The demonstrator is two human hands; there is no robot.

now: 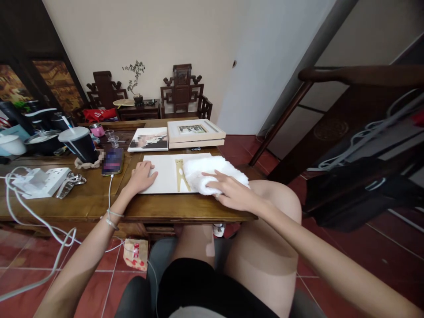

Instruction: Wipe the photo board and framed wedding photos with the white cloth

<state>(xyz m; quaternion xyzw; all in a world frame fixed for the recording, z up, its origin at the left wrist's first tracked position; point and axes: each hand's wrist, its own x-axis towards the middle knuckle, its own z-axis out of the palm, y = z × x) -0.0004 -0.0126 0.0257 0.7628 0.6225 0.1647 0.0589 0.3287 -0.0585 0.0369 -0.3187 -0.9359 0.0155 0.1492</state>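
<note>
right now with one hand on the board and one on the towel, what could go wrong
The cable from the phone runs close by your left arm, which might snag it. The cup stands near the power strip; if knocked, any drink inside could spill there. The board might slide if your left hand lifts while your right hand pushes the towel.

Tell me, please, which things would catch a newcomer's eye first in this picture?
Probably the fluffy white cloth comes first, with the right hand on it, over the right part of a white panel on the wooden table. The left hand rests at the panel's left side. Farther left, a dark cup also stands out.
</note>
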